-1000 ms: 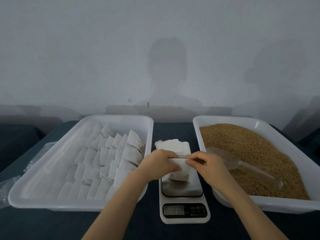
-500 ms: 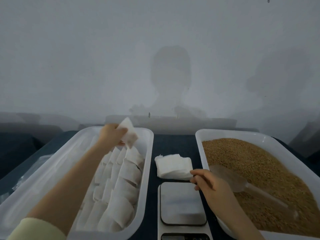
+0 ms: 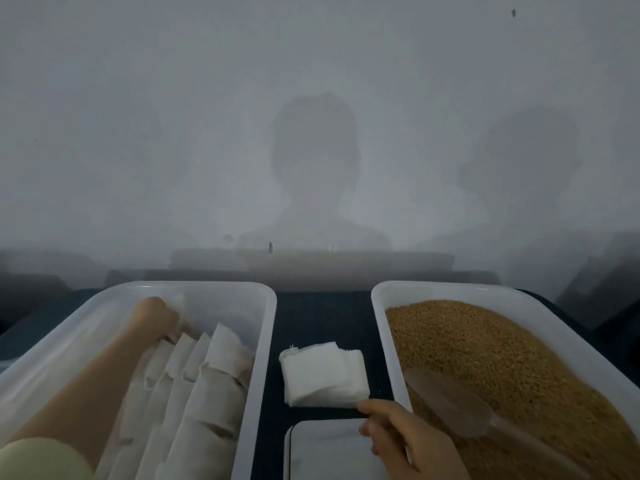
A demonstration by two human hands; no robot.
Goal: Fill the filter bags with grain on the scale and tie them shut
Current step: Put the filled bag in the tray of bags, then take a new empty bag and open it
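Observation:
My left hand (image 3: 156, 318) reaches deep into the white left tray (image 3: 266, 344) and is curled over a filled filter bag (image 3: 177, 302) at the far end of the rows; only the bag's white corner shows behind the fingers. Several filled bags (image 3: 211, 379) lie in rows beside my forearm. My right hand (image 3: 398, 434) hovers over the far right corner of the scale (image 3: 322, 452), fingers loosely bent and holding nothing, its fingertip at the near corner of the stack of empty filter bags (image 3: 322, 375). The scale's plate is bare.
The white right tray (image 3: 379, 341) holds brown grain (image 3: 485, 358), with a clear plastic scoop (image 3: 453, 403) lying in it near my right hand. A dark cloth covers the table; a plain wall stands behind. The scale's display is out of view.
My left hand has come down from above the tray's far end and set the filled bag among the rows. My right hand has stayed beside the stack of empty bags.

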